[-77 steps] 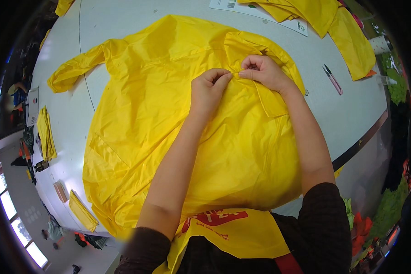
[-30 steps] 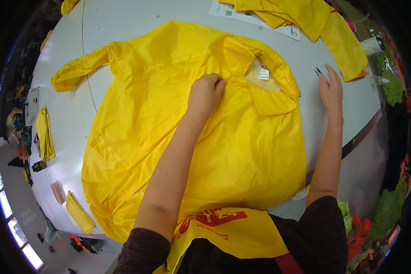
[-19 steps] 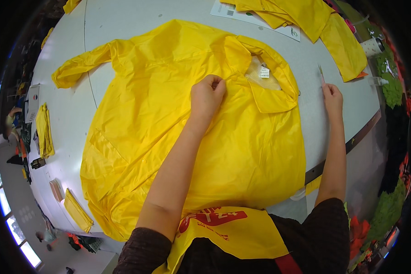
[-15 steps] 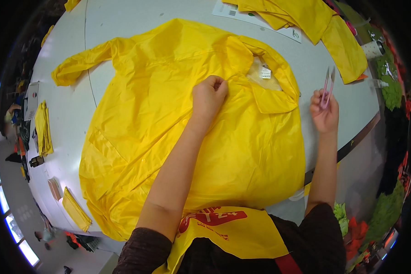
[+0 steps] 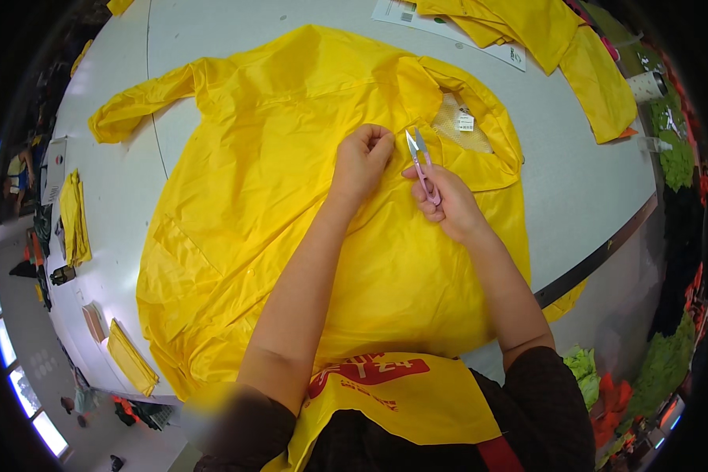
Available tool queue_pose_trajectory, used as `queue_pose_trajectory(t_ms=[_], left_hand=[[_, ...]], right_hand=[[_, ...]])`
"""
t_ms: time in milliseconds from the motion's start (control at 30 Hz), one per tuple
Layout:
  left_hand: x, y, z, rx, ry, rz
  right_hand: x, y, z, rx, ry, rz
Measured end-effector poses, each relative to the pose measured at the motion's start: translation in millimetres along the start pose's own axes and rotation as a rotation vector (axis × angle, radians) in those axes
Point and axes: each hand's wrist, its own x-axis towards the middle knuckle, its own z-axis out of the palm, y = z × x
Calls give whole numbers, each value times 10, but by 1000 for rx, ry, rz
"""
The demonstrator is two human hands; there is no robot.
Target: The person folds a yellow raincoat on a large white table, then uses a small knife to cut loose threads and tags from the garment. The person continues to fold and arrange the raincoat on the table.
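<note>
A yellow raincoat (image 5: 291, 181) lies spread out, its collar at the upper right and one sleeve stretched to the upper left. My left hand (image 5: 362, 164) is closed in a pinch over the coat's front, near the collar; whatever is between the fingertips is too small to make out. Close on its right, my right hand (image 5: 447, 200) grips pink-handled thread snips (image 5: 418, 153). Their two blades point up and stand apart, just below the collar opening, where a white label (image 5: 466, 122) shows on the mesh lining.
The coat covers much of a pale table (image 5: 582, 189) with a dark edge on the right. More folded yellow garments (image 5: 539, 35) lie at the upper right over a printed card (image 5: 401, 13). Yellow pieces (image 5: 130, 358) and a small dark bottle (image 5: 63, 275) stand along the left.
My right hand has swung in leftward with the snips, from beyond the coat's right edge to beside my left hand. The left hand keeps its pinch and has shifted only slightly.
</note>
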Motion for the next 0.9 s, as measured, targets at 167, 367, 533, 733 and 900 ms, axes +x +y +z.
queue_pose_trajectory(t_ms=[167, 367, 533, 733, 900], left_hand=[[9, 15, 4, -61, -11, -44], [33, -19, -3, -65, -19, -33], [15, -1, -2, -64, -21, -11], [-30, 69, 15, -55, 30, -46], [-35, 40, 33, -74, 31, -27]], right_hand=[[49, -8, -24, 37, 10, 68], [79, -37, -4, 25, 34, 149], [115, -9, -61, 55, -8, 156], [112, -42, -21, 73, 16, 161], [175, -32, 4, 277, -36, 136]])
